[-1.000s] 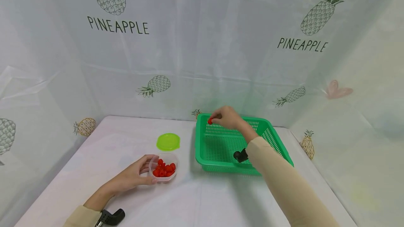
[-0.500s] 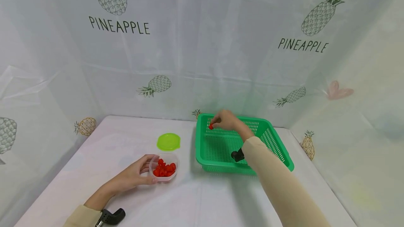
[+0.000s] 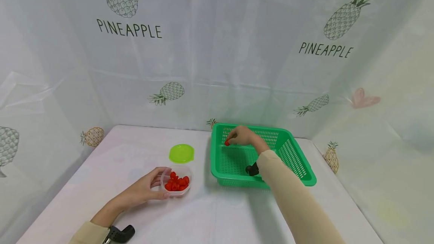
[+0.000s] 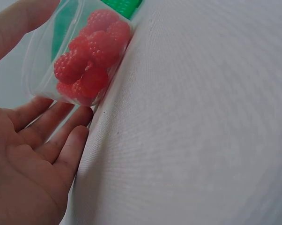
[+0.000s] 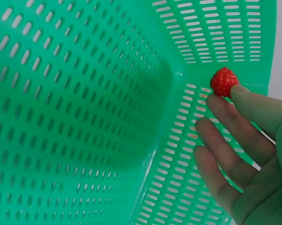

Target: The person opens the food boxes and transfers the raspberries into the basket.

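Note:
My left hand (image 3: pixel 144 189) holds a small clear plastic container (image 3: pixel 179 194) on the table, thumb on the near side and fingers round the far left side. Several red raspberries (image 4: pixel 92 51) lie inside it and show through its wall in the left wrist view. On the right, my right hand (image 3: pixel 242 136) is over a green plastic basket (image 3: pixel 237 180), within its rim near the back left corner. Between thumb and index finger it pinches one raspberry (image 5: pixel 224 82); the other fingers are spread below in the right wrist view. The basket's slotted floor shows beneath the hand.
A lime-green lid (image 3: pixel 181 153) lies flat on the table behind the container. The white-covered table (image 3: pixel 135 150) ends at a curtain (image 3: pixel 230 67) printed with pineapples. Black wrist cameras sit on both wrists, the right camera (image 3: pixel 252 169) over the basket.
My right hand has come down lower into the basket with the raspberry pinched in it, and the forearm has shifted slightly left. The left hand and container stay put.

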Demonstrator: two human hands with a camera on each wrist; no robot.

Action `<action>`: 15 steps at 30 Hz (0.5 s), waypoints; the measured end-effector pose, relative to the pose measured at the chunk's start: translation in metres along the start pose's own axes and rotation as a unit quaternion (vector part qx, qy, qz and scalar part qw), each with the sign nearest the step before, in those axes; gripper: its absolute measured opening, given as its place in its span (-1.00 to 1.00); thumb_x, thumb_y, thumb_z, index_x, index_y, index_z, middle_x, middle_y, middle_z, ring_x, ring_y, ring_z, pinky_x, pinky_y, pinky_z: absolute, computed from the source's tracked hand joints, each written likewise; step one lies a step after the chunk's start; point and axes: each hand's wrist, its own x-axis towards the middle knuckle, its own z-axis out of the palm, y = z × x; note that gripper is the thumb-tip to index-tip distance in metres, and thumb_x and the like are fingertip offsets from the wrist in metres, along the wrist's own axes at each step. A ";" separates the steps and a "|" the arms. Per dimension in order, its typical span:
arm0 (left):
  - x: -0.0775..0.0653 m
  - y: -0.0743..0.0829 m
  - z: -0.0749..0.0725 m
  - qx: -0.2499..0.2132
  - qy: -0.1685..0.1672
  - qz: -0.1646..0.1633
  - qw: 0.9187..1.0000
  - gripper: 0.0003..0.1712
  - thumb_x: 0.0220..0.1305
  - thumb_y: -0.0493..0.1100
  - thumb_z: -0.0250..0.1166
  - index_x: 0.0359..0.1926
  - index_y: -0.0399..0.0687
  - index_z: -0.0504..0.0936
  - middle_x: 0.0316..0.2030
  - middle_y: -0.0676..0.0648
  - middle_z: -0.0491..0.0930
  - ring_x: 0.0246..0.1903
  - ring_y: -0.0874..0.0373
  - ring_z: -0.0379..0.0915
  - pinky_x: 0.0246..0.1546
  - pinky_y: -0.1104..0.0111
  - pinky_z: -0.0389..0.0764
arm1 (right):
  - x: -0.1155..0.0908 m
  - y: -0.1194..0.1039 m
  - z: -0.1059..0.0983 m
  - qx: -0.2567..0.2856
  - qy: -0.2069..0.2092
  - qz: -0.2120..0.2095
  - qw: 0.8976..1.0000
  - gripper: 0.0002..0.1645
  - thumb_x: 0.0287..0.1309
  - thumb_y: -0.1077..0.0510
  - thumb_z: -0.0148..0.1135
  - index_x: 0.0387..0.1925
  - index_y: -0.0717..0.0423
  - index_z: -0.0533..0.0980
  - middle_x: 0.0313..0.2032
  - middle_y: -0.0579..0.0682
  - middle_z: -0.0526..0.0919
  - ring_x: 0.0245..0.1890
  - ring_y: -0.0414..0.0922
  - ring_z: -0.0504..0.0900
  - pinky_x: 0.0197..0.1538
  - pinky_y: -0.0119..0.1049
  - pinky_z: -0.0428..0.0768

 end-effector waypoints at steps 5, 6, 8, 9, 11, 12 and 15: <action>0.000 0.001 0.000 0.003 0.001 -0.001 1.000 0.00 0.30 -0.05 0.54 0.58 -0.14 0.19 0.55 -0.24 0.28 0.51 -0.29 0.23 0.42 0.09 0.48 | 0.007 0.004 0.006 0.008 -0.012 0.006 1.000 -0.70 0.52 0.18 0.26 0.13 0.19 0.71 -0.01 0.08 0.80 -0.11 -0.05 0.77 -0.05 -0.16 0.74; 0.000 0.001 0.000 0.004 0.001 -0.001 1.000 0.00 0.30 -0.05 0.54 0.58 -0.15 0.19 0.55 -0.24 0.28 0.51 -0.29 0.23 0.42 0.08 0.47 | 0.008 0.005 0.007 0.008 -0.014 0.007 1.000 -0.70 0.52 0.18 0.26 0.13 0.19 0.71 -0.01 0.07 0.80 -0.11 -0.04 0.78 -0.05 -0.16 0.74; 0.000 0.001 0.000 0.005 0.001 0.000 1.000 0.00 0.30 -0.05 0.54 0.58 -0.15 0.19 0.55 -0.25 0.28 0.51 -0.29 0.23 0.43 0.04 0.46 | 0.009 0.006 0.009 0.009 -0.018 0.008 1.000 -0.70 0.52 0.19 0.26 0.14 0.20 0.71 -0.02 0.08 0.80 -0.09 0.01 0.78 -0.05 -0.15 0.74; 0.000 0.000 0.000 0.006 0.002 0.000 1.000 0.00 0.30 -0.05 0.54 0.59 -0.16 0.19 0.55 -0.25 0.28 0.51 -0.29 0.23 0.44 0.03 0.44 | 0.010 0.006 0.009 0.012 -0.019 0.009 1.000 -0.70 0.52 0.19 0.26 0.14 0.20 0.71 -0.02 0.08 0.80 -0.09 0.03 0.78 -0.05 -0.14 0.74; 0.000 0.000 0.000 0.007 0.002 0.001 1.000 0.00 0.30 -0.05 0.54 0.58 -0.16 0.19 0.55 -0.25 0.28 0.51 -0.29 0.24 0.44 0.04 0.44 | 0.010 0.007 0.010 0.019 -0.022 0.017 0.999 -0.69 0.52 0.19 0.25 0.15 0.21 0.70 -0.01 0.09 0.79 -0.05 0.08 0.77 -0.01 -0.08 0.75; 0.000 0.000 0.000 0.008 0.003 0.002 1.000 0.00 0.30 -0.05 0.54 0.58 -0.15 0.20 0.55 -0.25 0.29 0.51 -0.29 0.24 0.43 0.06 0.45 | 0.010 0.007 0.011 0.022 -0.023 0.022 0.999 -0.69 0.53 0.19 0.25 0.15 0.20 0.70 -0.01 0.10 0.79 -0.04 0.10 0.77 0.01 -0.05 0.74; 0.001 0.000 0.000 0.008 0.003 0.003 1.000 0.00 0.29 -0.05 0.54 0.58 -0.15 0.20 0.55 -0.24 0.28 0.51 -0.29 0.24 0.42 0.14 0.48 | 0.009 0.009 0.012 0.032 -0.027 0.035 0.999 -0.69 0.53 0.19 0.24 0.16 0.20 0.69 -0.01 0.11 0.78 -0.01 0.14 0.76 0.08 0.04 0.73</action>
